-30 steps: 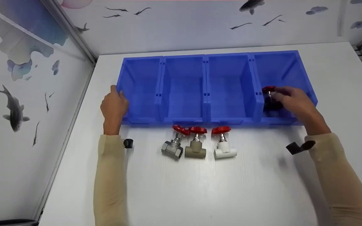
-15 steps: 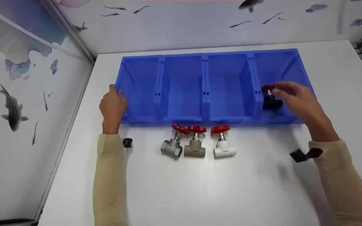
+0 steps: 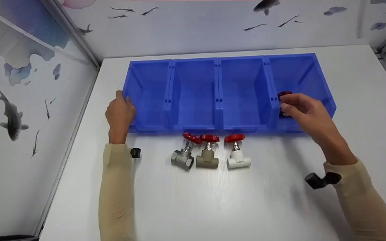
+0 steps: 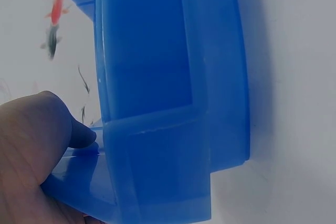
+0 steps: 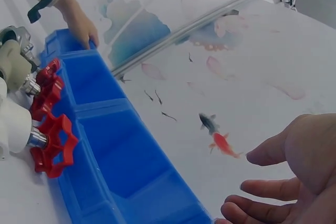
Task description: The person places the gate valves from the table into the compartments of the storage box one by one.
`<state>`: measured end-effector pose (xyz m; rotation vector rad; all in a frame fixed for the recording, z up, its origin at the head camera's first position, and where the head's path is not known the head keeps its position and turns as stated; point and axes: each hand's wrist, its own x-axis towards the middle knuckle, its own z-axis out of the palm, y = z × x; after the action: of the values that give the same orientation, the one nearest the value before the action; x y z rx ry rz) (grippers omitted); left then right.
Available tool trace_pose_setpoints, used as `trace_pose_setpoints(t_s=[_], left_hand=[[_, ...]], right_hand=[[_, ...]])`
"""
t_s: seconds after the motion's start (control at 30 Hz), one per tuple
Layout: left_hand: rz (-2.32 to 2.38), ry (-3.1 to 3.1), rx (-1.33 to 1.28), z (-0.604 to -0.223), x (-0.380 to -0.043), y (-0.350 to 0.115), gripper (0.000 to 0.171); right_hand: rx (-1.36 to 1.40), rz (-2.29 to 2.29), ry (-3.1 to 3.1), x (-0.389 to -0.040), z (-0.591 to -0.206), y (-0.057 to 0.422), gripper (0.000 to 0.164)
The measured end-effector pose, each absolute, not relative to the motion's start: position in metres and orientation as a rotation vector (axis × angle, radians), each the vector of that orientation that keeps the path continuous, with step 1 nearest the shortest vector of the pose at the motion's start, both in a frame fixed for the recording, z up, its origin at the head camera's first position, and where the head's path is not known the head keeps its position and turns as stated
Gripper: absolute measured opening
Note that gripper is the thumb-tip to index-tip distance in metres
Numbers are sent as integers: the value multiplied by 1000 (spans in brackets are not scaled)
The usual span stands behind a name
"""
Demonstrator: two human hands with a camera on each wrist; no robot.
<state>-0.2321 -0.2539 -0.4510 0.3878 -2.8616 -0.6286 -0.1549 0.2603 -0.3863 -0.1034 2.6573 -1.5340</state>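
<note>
My left hand [image 3: 120, 112] grips the left side wall of the leftmost blue bin [image 3: 149, 72], with the thumb over its rim in the left wrist view. Over the front of the rightmost blue bin [image 3: 290, 63] is my right hand [image 3: 308, 115], its thumb and fingers apart and nothing between them in the right wrist view. Behind those fingers, inside that bin, lies a black stop valve with a red handwheel [image 3: 284, 93]; most of its body is hidden. In front of the bins stand a grey metal valve [image 3: 183, 158], an olive-brown valve [image 3: 208, 159] and a white valve [image 3: 238, 159], all red-wheeled.
Two more blue bins, a middle-left bin [image 3: 195, 72] and a middle-right bin [image 3: 241, 70], join the outer ones in one row. They stand on a white table [image 3: 226, 201]. A fish-painted back wall [image 3: 193, 30] and a left side panel [image 3: 18, 160] enclose it.
The right hand was at the black valve's stem, then drew away from it. It has since shifted left and toward the front, now covering most of the valve. The left hand stays put.
</note>
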Motion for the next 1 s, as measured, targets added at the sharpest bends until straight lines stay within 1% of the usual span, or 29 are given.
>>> trace_pose_setpoints(t_s=[0.17,0.67,1.0], left_hand=[[-633,-2864,391,-450,-232,-254,43],[-639,-2882,406,-447,-232,-251,44],[-642,-2884,408,-448,-231,-253,44]], right_hand=[[-223,-1525,2601,-149,-392,251,42],[-283,-1418,2461,-142,-412,233,36],[-319,-1360,2421,-143,-424,222,31]])
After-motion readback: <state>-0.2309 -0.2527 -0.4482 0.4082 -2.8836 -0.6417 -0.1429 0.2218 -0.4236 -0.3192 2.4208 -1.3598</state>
